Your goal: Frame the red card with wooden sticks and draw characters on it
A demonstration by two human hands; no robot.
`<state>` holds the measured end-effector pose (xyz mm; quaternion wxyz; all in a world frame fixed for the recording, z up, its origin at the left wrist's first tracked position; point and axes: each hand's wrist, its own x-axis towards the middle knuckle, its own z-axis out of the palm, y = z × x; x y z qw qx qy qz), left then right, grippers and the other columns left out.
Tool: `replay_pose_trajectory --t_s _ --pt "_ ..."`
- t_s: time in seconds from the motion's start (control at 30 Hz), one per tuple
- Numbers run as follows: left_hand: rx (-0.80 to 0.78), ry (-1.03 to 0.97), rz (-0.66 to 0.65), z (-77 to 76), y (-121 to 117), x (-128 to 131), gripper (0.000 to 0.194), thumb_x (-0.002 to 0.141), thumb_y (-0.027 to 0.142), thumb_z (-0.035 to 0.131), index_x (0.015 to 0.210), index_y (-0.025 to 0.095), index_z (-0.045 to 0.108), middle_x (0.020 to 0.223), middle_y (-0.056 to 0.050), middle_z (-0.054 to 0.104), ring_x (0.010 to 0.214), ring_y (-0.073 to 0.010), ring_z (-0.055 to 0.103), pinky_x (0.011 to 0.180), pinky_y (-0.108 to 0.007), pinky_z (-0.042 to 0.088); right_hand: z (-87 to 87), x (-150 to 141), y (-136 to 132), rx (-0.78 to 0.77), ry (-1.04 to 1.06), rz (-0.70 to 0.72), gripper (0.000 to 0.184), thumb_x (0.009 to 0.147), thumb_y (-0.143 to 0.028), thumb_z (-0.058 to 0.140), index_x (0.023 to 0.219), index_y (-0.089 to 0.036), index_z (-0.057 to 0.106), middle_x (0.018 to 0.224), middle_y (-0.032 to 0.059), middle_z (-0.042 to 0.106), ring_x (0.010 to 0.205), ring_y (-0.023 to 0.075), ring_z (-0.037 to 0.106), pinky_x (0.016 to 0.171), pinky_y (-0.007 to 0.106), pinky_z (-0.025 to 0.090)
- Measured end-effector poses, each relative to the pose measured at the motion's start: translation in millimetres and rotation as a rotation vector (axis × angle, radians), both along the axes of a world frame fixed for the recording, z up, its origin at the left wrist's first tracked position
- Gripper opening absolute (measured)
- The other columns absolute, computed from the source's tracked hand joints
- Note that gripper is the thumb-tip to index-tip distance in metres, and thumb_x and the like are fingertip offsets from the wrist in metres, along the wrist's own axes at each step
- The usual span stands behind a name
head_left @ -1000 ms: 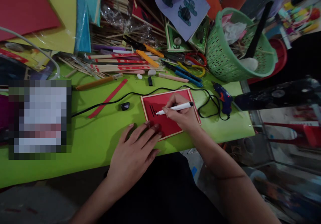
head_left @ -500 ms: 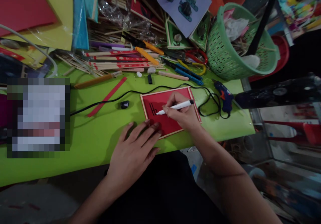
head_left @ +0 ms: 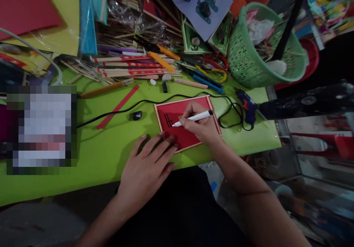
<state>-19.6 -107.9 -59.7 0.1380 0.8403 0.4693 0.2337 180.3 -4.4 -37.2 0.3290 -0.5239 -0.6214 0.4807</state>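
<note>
A red card framed with thin wooden sticks [head_left: 185, 138] lies on the green table [head_left: 102, 162]. Black lines are drawn on its left part. My right hand [head_left: 203, 127] pinches a white marker [head_left: 197, 117], its tip down at the drawn lines and its black end pointing right. My left hand [head_left: 151, 158] lies flat with fingers stretched, the fingertips over the lower left edge of the card. A small black stone [head_left: 137, 115] sits left of the card, near a red paper strip [head_left: 117, 107].
A glue gun [head_left: 247, 106] lies to the right, and a black cord [head_left: 143, 101] runs behind the card. A green basket [head_left: 238, 60] stands at the back right. Scissors [head_left: 215, 62], pliers with orange handles [head_left: 163, 60] and bundled sticks [head_left: 132, 71] crowd the back.
Hardly anything differs. Both hands keep their places, the marker tip stays at the black lines, and the view has shifted very slightly.
</note>
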Motion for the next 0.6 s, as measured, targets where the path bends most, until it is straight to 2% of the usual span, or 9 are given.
replay_pose_trajectory --t_s 0.27,0.6 --pt "0.006 -0.012 -0.006 0.1 0.7 0.1 0.038 0.100 0.030 0.058 0.138 0.028 0.062 0.145 0.002 0.064 0.134 -0.0260 0.057 0.116 -0.052 0.039 -4.0 4.5 3.2 0.027 0.105 -0.105 0.018 0.083 -0.034 0.069 0.078 -0.024 0.055 0.064 -0.0045 0.057 0.056 0.0121 0.049 0.054 0.028 0.039" --pt "-0.010 0.001 -0.010 -0.1 0.1 -0.5 0.037 0.101 0.031 0.057 0.138 0.027 0.062 0.146 0.002 0.063 0.135 -0.0269 0.056 0.117 -0.052 0.037 -4.5 1.3 2.7 0.074 0.050 -0.075 0.018 0.087 -0.033 0.070 0.080 -0.023 0.056 0.069 -0.0037 0.056 0.061 0.0124 0.050 0.057 0.029 0.038"
